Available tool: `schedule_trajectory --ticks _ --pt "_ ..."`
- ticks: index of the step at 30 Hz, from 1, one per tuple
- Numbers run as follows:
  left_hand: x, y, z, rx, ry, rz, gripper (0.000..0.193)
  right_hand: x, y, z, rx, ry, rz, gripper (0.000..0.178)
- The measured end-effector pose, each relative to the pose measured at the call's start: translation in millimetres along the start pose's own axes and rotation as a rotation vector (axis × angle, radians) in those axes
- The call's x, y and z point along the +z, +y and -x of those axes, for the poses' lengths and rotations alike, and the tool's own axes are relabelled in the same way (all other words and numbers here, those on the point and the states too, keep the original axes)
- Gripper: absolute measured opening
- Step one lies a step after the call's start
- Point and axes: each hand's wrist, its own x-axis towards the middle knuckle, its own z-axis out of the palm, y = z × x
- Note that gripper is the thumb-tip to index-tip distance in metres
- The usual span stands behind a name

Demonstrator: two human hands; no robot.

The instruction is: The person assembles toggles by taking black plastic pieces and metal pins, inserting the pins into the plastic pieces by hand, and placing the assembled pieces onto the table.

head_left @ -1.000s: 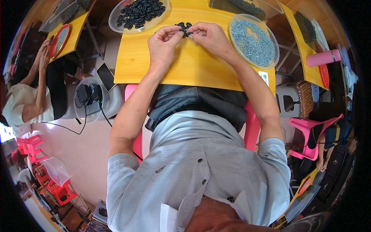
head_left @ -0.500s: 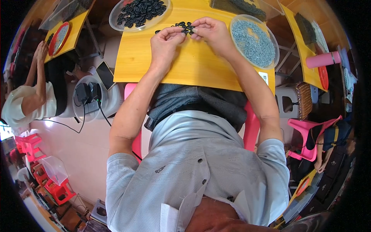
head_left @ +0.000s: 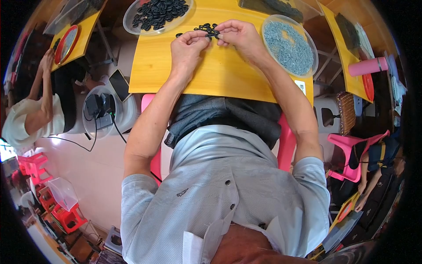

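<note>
Both of my hands meet over the far part of a yellow tabletop [head_left: 167, 79]. My left hand [head_left: 187, 50] is closed in a pinch on a small black plastic piece [head_left: 212, 36]. From the other side, my right hand [head_left: 241, 38] also pinches at a small black piece, its fingertips close to the left ones. Whether both hold one joined piece is too small to tell. Just beyond the fingertips lie several loose black oval pieces [head_left: 207, 26]. One more black piece [head_left: 178, 34] rests beside my left knuckles.
A clear bowl [head_left: 128, 21] of black oval pieces stands at the far left. At the far right is another bowl [head_left: 314, 55], full of small silvery-blue screw-like parts [head_left: 288, 48]. A clear tray [head_left: 272, 9] lies beyond. Other people sit at neighbouring tables; a pink bottle [head_left: 367, 67] is rightward.
My hands stay nearly in place, fingertips shifting slightly around the black piece. At the right edge, another person's hands have moved a little.
</note>
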Motion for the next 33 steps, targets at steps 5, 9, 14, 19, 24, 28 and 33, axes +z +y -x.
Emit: schedule_trajectory --ticks 5,9,14,19,24,28,33 --pt "-0.1 -1.2 -0.6 -0.009 0.004 0.012 0.018 0.5 0.1 0.4 -0.004 -0.011 -0.009 0.023" --pt "0.6 -0.1 1.2 -0.016 -0.007 0.000 0.017 3.9 -2.8 2.3 0.001 -0.016 -0.007 0.023" --pt "1.8 2.9 4.2 -0.027 -0.028 0.034 0.019 4.0 -0.2 2.0 0.010 -0.027 -0.019 0.021" --pt "1.0 2.5 2.8 -0.059 -0.045 0.071 0.020 2.2 0.0 1.4 0.017 -0.028 0.002 0.020" --pt "1.3 3.6 3.1 -0.080 -0.039 0.076 0.020 1.5 -1.0 1.7 0.036 -0.032 0.001 0.019" --pt "-0.2 0.2 2.2 -0.097 -0.045 0.118 0.020 2.0 -1.6 2.5 0.044 -0.038 0.000 0.019" --pt "-0.1 0.5 3.8 -0.110 -0.039 0.135 0.021 5.6 2.5 2.7 -0.004 -0.017 -0.044 0.019"
